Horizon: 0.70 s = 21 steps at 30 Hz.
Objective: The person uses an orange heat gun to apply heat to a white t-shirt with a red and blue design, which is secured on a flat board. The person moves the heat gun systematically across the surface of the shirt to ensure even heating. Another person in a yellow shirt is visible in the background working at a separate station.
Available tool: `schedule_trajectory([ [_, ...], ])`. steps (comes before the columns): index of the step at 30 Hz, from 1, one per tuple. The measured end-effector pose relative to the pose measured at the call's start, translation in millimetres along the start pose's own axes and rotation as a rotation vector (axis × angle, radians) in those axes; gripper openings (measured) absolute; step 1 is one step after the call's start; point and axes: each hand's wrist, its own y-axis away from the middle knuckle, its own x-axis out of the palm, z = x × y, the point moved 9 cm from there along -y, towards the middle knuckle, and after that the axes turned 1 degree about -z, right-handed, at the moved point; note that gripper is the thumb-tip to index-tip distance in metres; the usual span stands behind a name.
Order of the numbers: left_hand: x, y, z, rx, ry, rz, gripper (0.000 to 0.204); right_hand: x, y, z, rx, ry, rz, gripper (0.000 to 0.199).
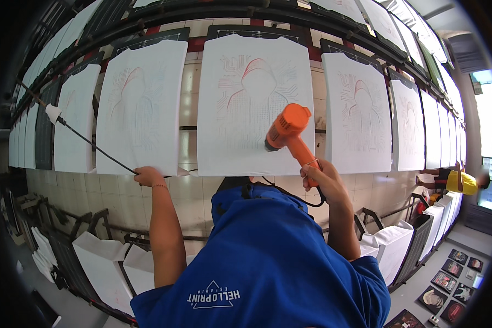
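Note:
My right hand (324,178) is wrapped round the handle of an orange heat gun (291,127). The gun's dark nozzle points down and left above the lower part of a white T-shirt (224,150) stretched on a board. A faint hooded figure with circuit-like lines in red and blue is printed on that shirt. Off to the left, my left hand (149,176) is closed on a black power cord (101,150). From there the cord runs up to a white plug connector (53,113). A loop of cord also hangs below the gun's handle.
More boards with white shirts, such as one at left (112,147) and one at right (361,142), line the rack. Behind me stands another row of covered boards (396,246). At far right is a person in a yellow top (462,182). Tiled floor (194,199) runs between the rows.

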Motion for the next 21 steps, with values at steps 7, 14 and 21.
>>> schedule_trajectory([
  [7,-1.2,-8.8,3.5,0.023,-0.090,-0.030,0.057,7.1,10.8,-1.5,0.012,0.040,-0.006,0.029],
  [14,-2.8,2.7,-3.9,-0.003,-0.082,-0.021,0.059,21.7,-7.1,5.0,-0.033,-0.015,0.001,0.029],
  [21,-3.6,-1.9,-2.0,-0.014,-0.120,-0.028,0.061,37.5,-12.5,7.7,0.009,0.019,0.166,0.028],
])
